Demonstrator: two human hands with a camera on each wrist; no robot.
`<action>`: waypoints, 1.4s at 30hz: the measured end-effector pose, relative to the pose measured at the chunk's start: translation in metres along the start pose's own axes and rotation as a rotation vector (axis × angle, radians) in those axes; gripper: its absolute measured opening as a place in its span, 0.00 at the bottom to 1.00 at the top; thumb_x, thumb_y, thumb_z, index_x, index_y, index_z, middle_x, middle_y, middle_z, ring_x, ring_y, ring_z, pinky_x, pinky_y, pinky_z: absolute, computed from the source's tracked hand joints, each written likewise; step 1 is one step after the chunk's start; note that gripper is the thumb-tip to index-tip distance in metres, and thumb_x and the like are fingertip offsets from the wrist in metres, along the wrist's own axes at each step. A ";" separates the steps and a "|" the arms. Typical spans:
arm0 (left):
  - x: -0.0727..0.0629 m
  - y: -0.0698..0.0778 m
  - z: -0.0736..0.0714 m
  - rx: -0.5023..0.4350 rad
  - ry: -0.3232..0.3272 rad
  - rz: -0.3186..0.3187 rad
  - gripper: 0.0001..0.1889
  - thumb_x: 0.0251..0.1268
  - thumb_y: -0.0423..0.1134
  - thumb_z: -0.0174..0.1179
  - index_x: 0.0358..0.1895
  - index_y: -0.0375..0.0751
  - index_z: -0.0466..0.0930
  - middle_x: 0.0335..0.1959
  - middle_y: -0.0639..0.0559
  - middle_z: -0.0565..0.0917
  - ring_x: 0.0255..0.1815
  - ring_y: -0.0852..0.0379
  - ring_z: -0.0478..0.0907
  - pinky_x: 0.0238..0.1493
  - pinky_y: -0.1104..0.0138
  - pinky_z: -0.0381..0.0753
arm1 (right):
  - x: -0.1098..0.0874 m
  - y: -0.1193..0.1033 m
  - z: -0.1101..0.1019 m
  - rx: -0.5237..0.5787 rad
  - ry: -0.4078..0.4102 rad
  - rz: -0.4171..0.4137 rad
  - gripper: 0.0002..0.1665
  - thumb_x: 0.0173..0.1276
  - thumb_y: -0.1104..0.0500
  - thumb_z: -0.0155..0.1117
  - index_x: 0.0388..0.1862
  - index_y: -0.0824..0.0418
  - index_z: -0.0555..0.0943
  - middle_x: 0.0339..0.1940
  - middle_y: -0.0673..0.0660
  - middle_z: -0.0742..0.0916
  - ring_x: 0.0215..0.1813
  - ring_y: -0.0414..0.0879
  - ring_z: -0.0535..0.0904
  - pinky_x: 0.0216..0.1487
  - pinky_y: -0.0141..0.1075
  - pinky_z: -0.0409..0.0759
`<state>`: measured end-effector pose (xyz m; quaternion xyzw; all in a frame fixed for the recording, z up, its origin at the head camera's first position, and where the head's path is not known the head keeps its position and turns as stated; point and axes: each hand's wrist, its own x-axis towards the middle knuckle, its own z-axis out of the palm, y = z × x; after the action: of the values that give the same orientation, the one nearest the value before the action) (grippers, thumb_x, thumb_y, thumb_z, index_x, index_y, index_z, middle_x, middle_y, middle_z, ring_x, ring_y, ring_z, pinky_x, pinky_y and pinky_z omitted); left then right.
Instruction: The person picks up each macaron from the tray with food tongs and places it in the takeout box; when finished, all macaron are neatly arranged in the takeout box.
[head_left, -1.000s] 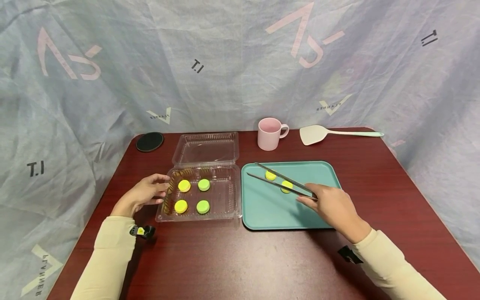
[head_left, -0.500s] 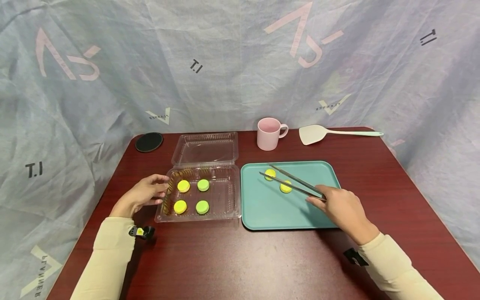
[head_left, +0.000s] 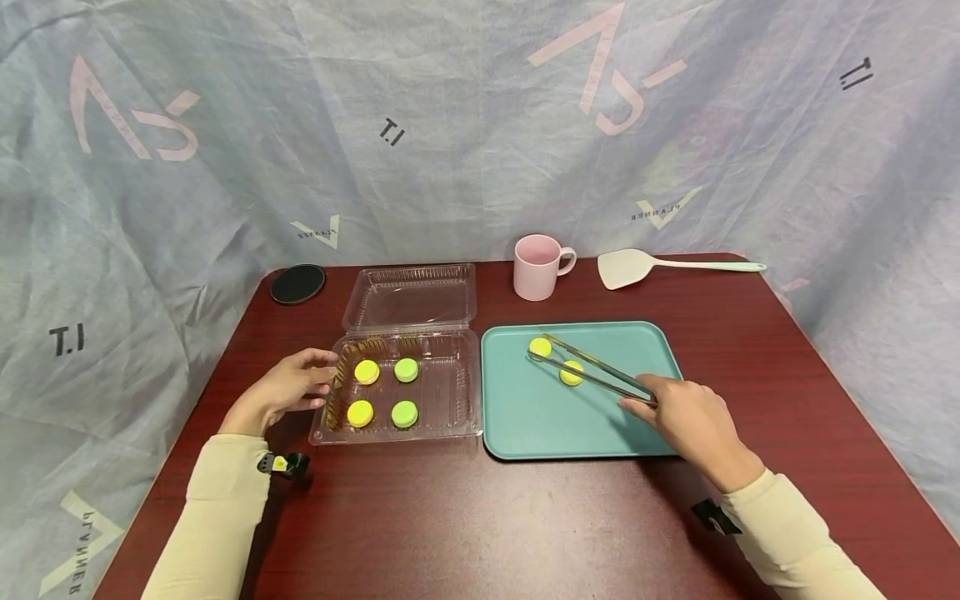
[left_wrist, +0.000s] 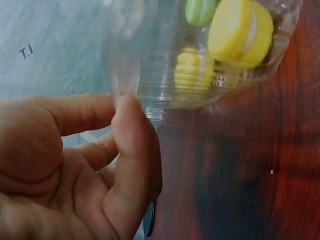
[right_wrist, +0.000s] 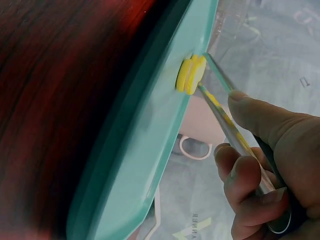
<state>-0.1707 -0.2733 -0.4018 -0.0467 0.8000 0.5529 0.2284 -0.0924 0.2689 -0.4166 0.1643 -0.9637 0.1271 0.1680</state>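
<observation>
My left hand (head_left: 295, 385) pinches the left rim of an open clear plastic clamshell container (head_left: 450, 392); thumb and finger meet at its edge in the left wrist view. Inside sit two yellow macarons (head_left: 360, 413) and two green macarons (head_left: 405, 414). My right hand (head_left: 693, 421) grips metal tongs (head_left: 600, 379) over the teal tray (head_left: 585, 425). The tongs' parted tips are around or just over the farther yellow macaron (head_left: 540, 348); contact is unclear. A nearer yellow macaron (head_left: 572, 372) lies on the tray beneath the tongs' arms.
Behind the tray stands a pink mug (head_left: 536, 271), with a white spatula (head_left: 628, 268) lying to its right. A black round coaster (head_left: 297, 284) is at the back left. The container's lid (head_left: 411, 300) lies folded back, and a cloth hangs behind the table.
My right hand has moved right and slightly toward me, bringing the tongs' tips from left of the farther yellow macaron down to it. The left hand stays at the container's rim.
</observation>
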 end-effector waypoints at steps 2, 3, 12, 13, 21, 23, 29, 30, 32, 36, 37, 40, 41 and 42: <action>0.000 0.000 0.000 -0.002 0.003 -0.002 0.25 0.79 0.36 0.51 0.71 0.28 0.59 0.39 0.49 0.73 0.32 0.62 0.75 0.31 0.70 0.81 | 0.000 0.000 0.001 -0.002 0.005 -0.011 0.24 0.57 0.48 0.79 0.22 0.50 0.69 0.12 0.43 0.63 0.13 0.42 0.59 0.12 0.38 0.59; 0.000 0.000 0.000 -0.004 0.004 -0.002 0.25 0.79 0.36 0.51 0.71 0.28 0.59 0.39 0.49 0.74 0.32 0.62 0.75 0.32 0.70 0.81 | 0.000 0.000 0.001 -0.003 0.007 -0.016 0.24 0.57 0.48 0.79 0.22 0.50 0.69 0.12 0.43 0.63 0.13 0.42 0.59 0.12 0.38 0.59; -0.001 0.000 0.000 0.001 0.004 0.000 0.25 0.79 0.36 0.51 0.71 0.28 0.59 0.40 0.48 0.74 0.34 0.62 0.75 0.33 0.70 0.81 | 0.001 -0.002 0.000 0.002 0.025 -0.040 0.24 0.57 0.49 0.78 0.22 0.50 0.68 0.14 0.42 0.63 0.14 0.41 0.58 0.13 0.37 0.58; 0.000 0.000 0.000 0.003 0.006 -0.001 0.25 0.79 0.36 0.51 0.71 0.28 0.59 0.40 0.48 0.74 0.34 0.61 0.75 0.33 0.70 0.81 | 0.002 -0.002 0.000 0.002 0.026 -0.043 0.24 0.56 0.49 0.78 0.22 0.49 0.68 0.14 0.42 0.63 0.14 0.41 0.58 0.13 0.37 0.58; 0.001 -0.002 -0.001 0.015 0.004 -0.005 0.25 0.80 0.37 0.50 0.72 0.29 0.59 0.40 0.48 0.75 0.34 0.61 0.75 0.33 0.69 0.81 | 0.008 -0.011 -0.002 0.028 0.052 -0.055 0.26 0.55 0.50 0.79 0.21 0.49 0.66 0.15 0.42 0.62 0.15 0.39 0.56 0.13 0.36 0.56; 0.001 -0.002 -0.002 0.018 0.004 -0.006 0.25 0.80 0.37 0.50 0.72 0.29 0.59 0.40 0.48 0.75 0.34 0.60 0.75 0.33 0.69 0.81 | 0.012 -0.014 -0.003 0.036 0.058 -0.066 0.27 0.56 0.50 0.79 0.21 0.49 0.65 0.15 0.42 0.61 0.15 0.39 0.54 0.13 0.35 0.54; 0.002 0.000 -0.002 0.024 0.005 -0.010 0.25 0.80 0.37 0.50 0.71 0.29 0.59 0.40 0.47 0.75 0.35 0.59 0.75 0.33 0.68 0.81 | 0.024 -0.028 -0.006 0.056 0.073 -0.111 0.26 0.60 0.45 0.76 0.22 0.49 0.66 0.16 0.42 0.62 0.16 0.38 0.56 0.13 0.34 0.55; 0.002 0.000 -0.001 0.021 0.005 -0.010 0.25 0.80 0.37 0.50 0.71 0.29 0.59 0.40 0.47 0.75 0.34 0.59 0.75 0.33 0.68 0.81 | 0.026 -0.030 -0.006 0.063 0.079 -0.127 0.25 0.63 0.40 0.72 0.22 0.49 0.67 0.16 0.42 0.62 0.17 0.38 0.57 0.13 0.34 0.56; 0.002 0.000 -0.001 0.016 0.006 -0.010 0.24 0.80 0.37 0.50 0.71 0.29 0.59 0.40 0.47 0.75 0.34 0.60 0.75 0.33 0.69 0.81 | 0.030 -0.036 -0.005 0.078 0.083 -0.163 0.26 0.67 0.36 0.66 0.22 0.50 0.68 0.16 0.41 0.63 0.17 0.37 0.59 0.15 0.33 0.59; 0.001 0.000 0.000 0.014 0.012 -0.013 0.24 0.80 0.37 0.50 0.71 0.30 0.59 0.39 0.47 0.75 0.34 0.60 0.75 0.33 0.69 0.81 | 0.037 -0.047 -0.003 0.106 0.077 -0.209 0.23 0.67 0.37 0.66 0.25 0.52 0.75 0.16 0.41 0.68 0.18 0.37 0.65 0.18 0.34 0.66; 0.002 0.000 0.000 0.017 0.015 -0.012 0.24 0.80 0.37 0.50 0.71 0.30 0.59 0.40 0.47 0.75 0.34 0.60 0.75 0.33 0.69 0.81 | 0.039 -0.050 -0.003 0.108 0.075 -0.214 0.20 0.65 0.41 0.71 0.27 0.53 0.78 0.17 0.40 0.71 0.19 0.37 0.66 0.19 0.35 0.67; 0.003 -0.001 -0.001 0.021 0.018 -0.012 0.24 0.79 0.37 0.51 0.71 0.30 0.60 0.40 0.48 0.75 0.34 0.60 0.75 0.34 0.69 0.82 | 0.044 -0.059 -0.002 0.106 0.066 -0.225 0.16 0.57 0.48 0.77 0.29 0.54 0.80 0.17 0.40 0.72 0.19 0.37 0.67 0.18 0.36 0.68; 0.003 -0.002 -0.001 0.022 0.019 -0.013 0.25 0.79 0.37 0.51 0.71 0.30 0.60 0.40 0.48 0.75 0.34 0.60 0.75 0.34 0.69 0.82 | 0.045 -0.062 -0.001 0.106 0.063 -0.231 0.16 0.57 0.48 0.78 0.29 0.53 0.79 0.17 0.39 0.71 0.19 0.36 0.67 0.18 0.36 0.68; 0.003 -0.002 -0.001 0.023 0.017 -0.011 0.25 0.79 0.37 0.51 0.71 0.30 0.59 0.40 0.48 0.75 0.34 0.60 0.75 0.34 0.68 0.82 | 0.047 -0.065 -0.001 0.105 0.060 -0.237 0.17 0.57 0.48 0.78 0.27 0.53 0.77 0.17 0.39 0.69 0.18 0.36 0.65 0.18 0.36 0.67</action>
<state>-0.1728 -0.2745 -0.4046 -0.0534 0.8079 0.5421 0.2251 -0.1105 0.1973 -0.3866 0.2818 -0.9241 0.1612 0.2017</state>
